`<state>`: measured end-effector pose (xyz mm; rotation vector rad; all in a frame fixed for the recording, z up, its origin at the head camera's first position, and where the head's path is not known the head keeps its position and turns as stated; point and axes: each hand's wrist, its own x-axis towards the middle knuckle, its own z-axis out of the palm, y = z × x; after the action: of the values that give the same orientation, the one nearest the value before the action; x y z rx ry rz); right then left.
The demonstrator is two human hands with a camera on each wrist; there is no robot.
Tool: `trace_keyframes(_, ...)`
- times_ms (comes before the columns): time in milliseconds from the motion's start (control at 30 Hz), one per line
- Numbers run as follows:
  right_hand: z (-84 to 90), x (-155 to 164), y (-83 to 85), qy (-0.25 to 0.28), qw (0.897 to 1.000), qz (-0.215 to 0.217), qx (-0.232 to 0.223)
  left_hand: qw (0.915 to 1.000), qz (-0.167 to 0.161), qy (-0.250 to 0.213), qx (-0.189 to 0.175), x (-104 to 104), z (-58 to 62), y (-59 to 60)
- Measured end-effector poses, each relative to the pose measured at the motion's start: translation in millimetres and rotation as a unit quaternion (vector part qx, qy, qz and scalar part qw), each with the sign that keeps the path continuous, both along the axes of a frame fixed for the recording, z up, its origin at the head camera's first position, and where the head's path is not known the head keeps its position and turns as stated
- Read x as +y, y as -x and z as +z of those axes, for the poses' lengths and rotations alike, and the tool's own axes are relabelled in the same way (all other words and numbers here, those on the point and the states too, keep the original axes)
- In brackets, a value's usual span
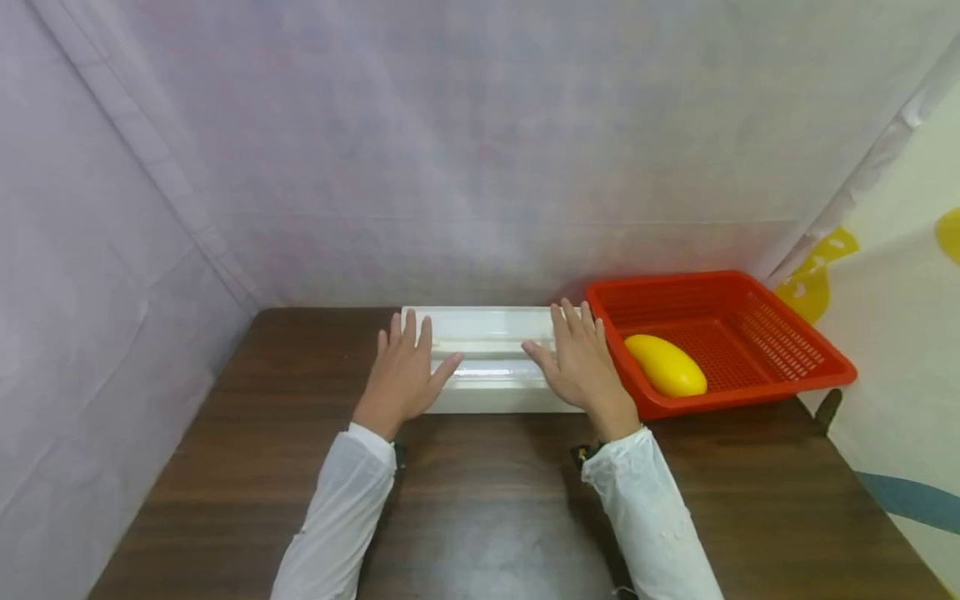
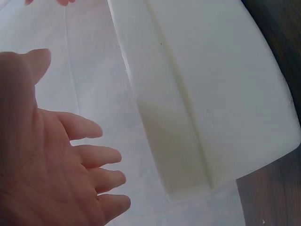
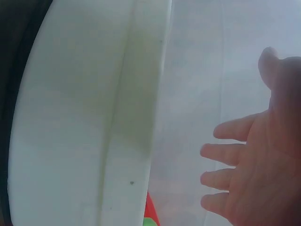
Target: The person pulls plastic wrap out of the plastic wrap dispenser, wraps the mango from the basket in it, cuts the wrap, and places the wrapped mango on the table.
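Both hands, left hand [image 1: 405,375] and right hand [image 1: 579,367], are laid flat with fingers straight on the ends of the white tray [image 1: 491,350]. Judged rigid, light and smooth-sided; its short ends should be gripped. Beside the right hand sits a red basket [image 1: 817,350].

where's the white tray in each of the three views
Head: the white tray lies mid-frame on the brown table, between the left hand and right hand, beside the red basket.
Left wrist: it fills the centre and right.
Right wrist: it fills the left half.
Shared landmark: the tray's long inner ridge, seen in all three.
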<state>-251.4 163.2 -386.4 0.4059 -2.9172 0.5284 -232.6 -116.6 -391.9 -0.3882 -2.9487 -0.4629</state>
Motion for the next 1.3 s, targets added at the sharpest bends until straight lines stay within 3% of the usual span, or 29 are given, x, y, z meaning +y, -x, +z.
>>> trace_keyframes(533, 9.9, 5.9, -0.4, 0.010, 1.000, 0.007, 0.000, 0.9988, -0.016, -0.007, -0.046, -14.9, 14.4, 0.6)
trace_keyframes(767, 14.6, 21.6, -6.3, 0.010, 0.999, 0.030, -0.002, 0.9988, -0.040, -0.012, -0.025, -24.0, 15.2, -0.8)
trace_keyframes(1000, 15.5, 30.7, -8.2, 0.011, 0.998, 0.019, -0.051, 0.9982, -0.030, -0.021, -0.048, -27.2, 14.2, -1.5)
trace_keyframes(1300, 7.0, 35.5, 0.0, 0.013, 0.997, 0.010, -0.080, 0.9988, -0.029, -0.025, -0.030, -27.6, 7.9, 3.2)
